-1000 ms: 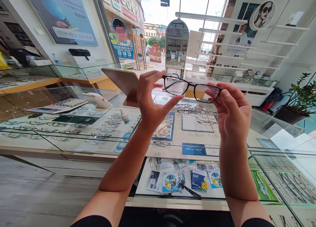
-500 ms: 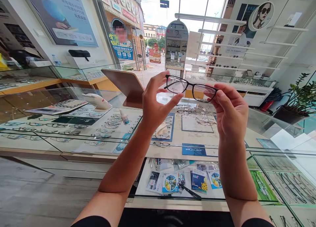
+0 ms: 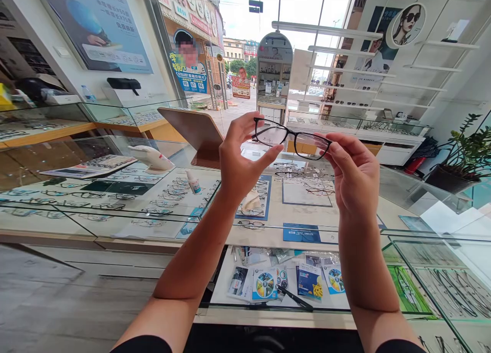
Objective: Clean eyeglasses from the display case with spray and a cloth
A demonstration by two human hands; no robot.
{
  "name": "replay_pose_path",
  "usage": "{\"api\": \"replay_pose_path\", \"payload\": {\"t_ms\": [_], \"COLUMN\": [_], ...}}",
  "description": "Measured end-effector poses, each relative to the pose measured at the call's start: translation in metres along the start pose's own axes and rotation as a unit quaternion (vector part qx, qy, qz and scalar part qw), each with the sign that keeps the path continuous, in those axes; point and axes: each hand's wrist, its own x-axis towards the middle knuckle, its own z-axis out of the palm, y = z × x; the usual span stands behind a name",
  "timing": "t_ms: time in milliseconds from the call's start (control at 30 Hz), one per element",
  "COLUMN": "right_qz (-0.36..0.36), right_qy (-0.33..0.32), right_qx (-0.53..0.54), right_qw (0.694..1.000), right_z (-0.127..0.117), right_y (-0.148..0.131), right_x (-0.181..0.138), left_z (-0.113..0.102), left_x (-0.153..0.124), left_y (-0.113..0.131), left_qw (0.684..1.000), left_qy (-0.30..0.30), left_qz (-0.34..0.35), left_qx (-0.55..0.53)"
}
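A pair of black-framed eyeglasses (image 3: 290, 133) is held up above the glass counter, lenses upright and tilted slightly down to the right. My left hand (image 3: 243, 153) grips its left end, with fingers at the upper corner and the thumb stretched out below the left lens. At the other end, my right hand (image 3: 355, 166) pinches the frame's right corner between thumb and fingers. Parts of the temples show behind the lenses; the rest is hidden by my hands. Beneath lie a folded beige cloth (image 3: 251, 202) and another pair of glasses (image 3: 251, 223).
The glass display counter (image 3: 238, 235) holds many frames. On its left stand a tilted brown-backed mirror or panel (image 3: 192, 133), a white curved device (image 3: 151, 158) and a small white bottle (image 3: 193, 182). Leaflets and a black pen (image 3: 294, 298) lie nearer. A potted plant (image 3: 460, 158) stands right.
The eyeglasses have shifted a little to the left with both hands. The right hand has moved left more than the left hand, and the frame is turned slightly. Both hands keep their hold.
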Motion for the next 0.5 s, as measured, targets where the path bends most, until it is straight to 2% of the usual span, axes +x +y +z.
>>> {"api": "replay_pose_path", "payload": {"t_ms": [167,367,500], "right_qz": [0.012,0.011,0.022], "right_qy": [-0.003,-0.024,-0.031], "right_qx": [-0.019,-0.034,-0.032], "right_qw": [1.000,0.999,0.999], "right_z": [0.001,0.001,0.000], "right_y": [0.011,0.024,0.026], "right_x": [0.002,0.005,0.006], "left_z": [0.001,-0.004,-0.006], "left_x": [0.001,0.002,0.002], "left_y": [-0.005,-0.007,-0.010], "left_qw": [1.000,1.000,0.999], "left_qy": [-0.011,-0.013,-0.034], "left_qz": [0.008,-0.007,-0.010], "left_qx": [-0.027,-0.012,-0.026]}}
